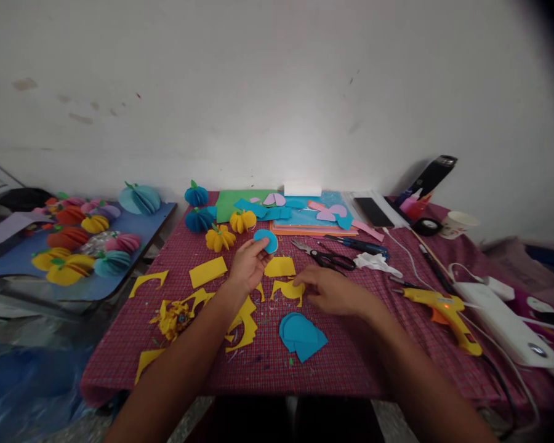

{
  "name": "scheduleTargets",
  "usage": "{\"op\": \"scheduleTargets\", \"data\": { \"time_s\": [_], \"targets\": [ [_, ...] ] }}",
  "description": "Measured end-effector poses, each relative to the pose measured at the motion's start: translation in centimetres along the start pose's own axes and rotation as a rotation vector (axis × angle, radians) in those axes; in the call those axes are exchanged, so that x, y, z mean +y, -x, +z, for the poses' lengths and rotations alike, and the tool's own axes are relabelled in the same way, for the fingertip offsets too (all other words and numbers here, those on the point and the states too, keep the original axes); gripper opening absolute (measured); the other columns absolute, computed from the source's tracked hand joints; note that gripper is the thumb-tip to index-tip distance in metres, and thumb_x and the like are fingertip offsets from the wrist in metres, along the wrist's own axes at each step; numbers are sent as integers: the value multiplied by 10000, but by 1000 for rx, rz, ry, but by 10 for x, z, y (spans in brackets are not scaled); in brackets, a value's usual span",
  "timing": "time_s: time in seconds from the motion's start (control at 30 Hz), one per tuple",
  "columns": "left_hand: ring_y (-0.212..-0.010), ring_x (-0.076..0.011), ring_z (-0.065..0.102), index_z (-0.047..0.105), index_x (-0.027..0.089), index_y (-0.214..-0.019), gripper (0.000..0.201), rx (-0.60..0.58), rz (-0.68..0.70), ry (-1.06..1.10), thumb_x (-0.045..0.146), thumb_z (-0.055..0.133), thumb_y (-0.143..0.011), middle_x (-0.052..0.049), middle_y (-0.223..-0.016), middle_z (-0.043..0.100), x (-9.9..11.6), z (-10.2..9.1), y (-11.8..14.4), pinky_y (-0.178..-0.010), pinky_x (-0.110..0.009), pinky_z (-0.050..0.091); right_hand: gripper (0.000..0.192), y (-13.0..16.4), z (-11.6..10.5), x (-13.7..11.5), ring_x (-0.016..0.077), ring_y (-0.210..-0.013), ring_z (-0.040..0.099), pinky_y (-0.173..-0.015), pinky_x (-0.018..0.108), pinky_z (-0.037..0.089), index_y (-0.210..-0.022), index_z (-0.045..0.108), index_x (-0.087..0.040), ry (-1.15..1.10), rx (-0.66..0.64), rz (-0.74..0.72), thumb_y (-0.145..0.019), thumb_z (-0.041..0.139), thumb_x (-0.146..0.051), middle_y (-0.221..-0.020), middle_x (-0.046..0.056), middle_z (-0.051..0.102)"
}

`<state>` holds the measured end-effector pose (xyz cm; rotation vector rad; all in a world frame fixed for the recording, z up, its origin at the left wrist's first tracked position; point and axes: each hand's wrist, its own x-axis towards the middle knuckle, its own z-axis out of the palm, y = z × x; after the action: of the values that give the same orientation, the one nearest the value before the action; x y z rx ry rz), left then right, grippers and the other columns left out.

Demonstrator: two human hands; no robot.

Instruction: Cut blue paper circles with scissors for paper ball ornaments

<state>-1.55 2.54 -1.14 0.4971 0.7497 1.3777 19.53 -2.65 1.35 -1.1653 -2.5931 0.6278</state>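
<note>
Pinching a blue disc (268,235) in my L hand (248,263), btwn the surface's (346,363) front & back edges. R hand (325,288) is at a yellow offcut (289,290), fingers bent; can't tell if they grip it. Blue cut-outs (303,333) lie nr the front edge, glue gun (443,306) twd the R edge.

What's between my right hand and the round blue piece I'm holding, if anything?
No visible obstacle: the left hand grips the round blue piece by its lower edge, and the yellow rectangle toward the right hand lies flat.
</note>
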Motion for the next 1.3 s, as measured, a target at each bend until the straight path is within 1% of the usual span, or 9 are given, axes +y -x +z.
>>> {"op": "scheduleTargets", "data": {
  "time_s": [0.13, 0.27, 0.43, 0.57, 0.73, 0.83, 0.93, 1.1, 1.3],
  "targets": [
    [-701, -114, 628, 617, 161, -786, 260, 9, -5, 7, 223, 814, -627, -6, -772, 690, 0, 0, -1, -667, -256, 489, 237, 1, 8, 2, 166, -836, 610, -755, 241, 417, -891, 705, -220, -62, -115, -78, -752, 565, -88, -908, 14, 685],
    [-688, -111, 626, 630, 162, -801, 250, -8, 0, 9, 220, 810, -637, -5, -766, 690, 1, 0, -1, -659, -256, 488, 192, -4, 10, 0, 153, -780, 601, -733, 243, 423, -807, 689, -203, -148, -56, -133, -793, 537, -86, -826, 2, 678],
    [-695, -116, 633, 624, 162, -795, 271, 8, 2, 18, 212, 821, -616, -11, -778, 694, 2, 0, 0, -653, -252, 484, 163, -5, -7, 10, 161, -727, 596, -673, 258, 435, -838, 663, -188, -266, 412, 90, -867, 505, -211, -809, 20, 678],
    [-687, -111, 633, 621, 163, -789, 270, -9, -2, 3, 217, 821, -616, -5, -765, 690, 1, 0, 1, -659, -250, 480, 203, 1, -20, 38, 188, -762, 613, -688, 285, 437, -873, 675, -189, -109, 776, 347, -881, 493, -279, -853, 47, 694],
    [-696, -110, 635, 618, 168, -777, 258, -8, -16, -3, 212, 819, -622, 2, -769, 692, -2, 1, 2, -658, -248, 479, 190, 4, -20, 64, 249, -856, 616, -719, 331, 439, -922, 701, -195, 219, 681, 507, -820, 545, -231, -960, 103, 691],
    [-705, -114, 635, 630, 163, -791, 266, -6, -28, -22, 215, 825, -619, -9, -777, 693, -3, 4, 6, -654, -250, 483, 321, 1, -17, 59, 278, -952, 595, -782, 364, 444, -1111, 656, -175, 224, 789, 477, -810, 565, -241, -1079, 143, 654],
    [-700, -115, 631, 637, 164, -781, 256, -15, -40, -26, 211, 828, -617, -10, -775, 693, -5, 9, 11, -653, -253, 487, 263, -5, -9, 38, 230, -838, 602, -752, 341, 459, -1060, 655, -180, -95, 833, 326, -855, 530, -288, -940, 88, 671],
    [-723, -120, 632, 667, 166, -799, 214, -94, -42, -60, 223, 808, -649, -17, -808, 699, -11, 17, 23, -686, -262, 490, 275, -21, 11, -5, 167, -721, 578, -646, 278, 466, -1036, 625, -178, -768, 627, 149, -835, 588, -362, -866, 30, 646],
    [-732, -127, 629, 681, 149, -822, 248, -134, -113, -97, 235, 817, -633, -41, -829, 699, -21, 25, 33, -688, -259, 485, 219, -28, 24, -14, 100, -547, 451, -511, 218, 378, -733, 571, -168, -979, 622, 203, -797, 646, -363, -633, -39, 516]
  ]
}}
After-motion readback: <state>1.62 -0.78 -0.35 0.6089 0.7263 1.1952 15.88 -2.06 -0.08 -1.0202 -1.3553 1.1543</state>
